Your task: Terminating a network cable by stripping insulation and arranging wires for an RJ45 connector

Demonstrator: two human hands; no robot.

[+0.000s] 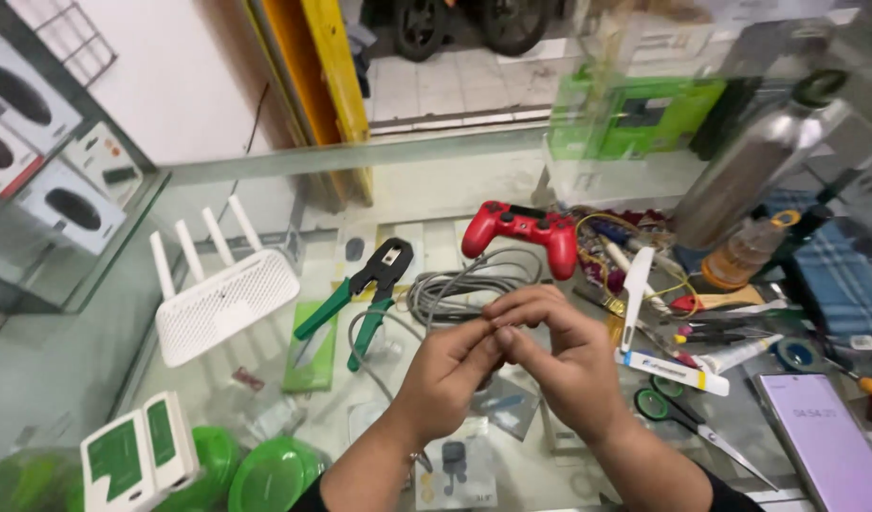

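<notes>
My left hand (445, 374) and my right hand (554, 356) meet over the glass counter, fingertips pinched together on the end of a grey cable (459, 289). The cable's coil lies just behind the hands, and one strand loops down to the left of my left wrist. The cable's tip is hidden between my fingers. A crimping tool with green handles (360, 294) lies left of the coil. A red game controller (521, 232) sits behind it.
A white router with several antennas (218, 294) lies at the left. A white and green cable tester (132, 455) rests at the lower left over green lids. Scissors (687, 422), a phone (829, 441), a metal bottle (758, 156) and small tools crowd the right.
</notes>
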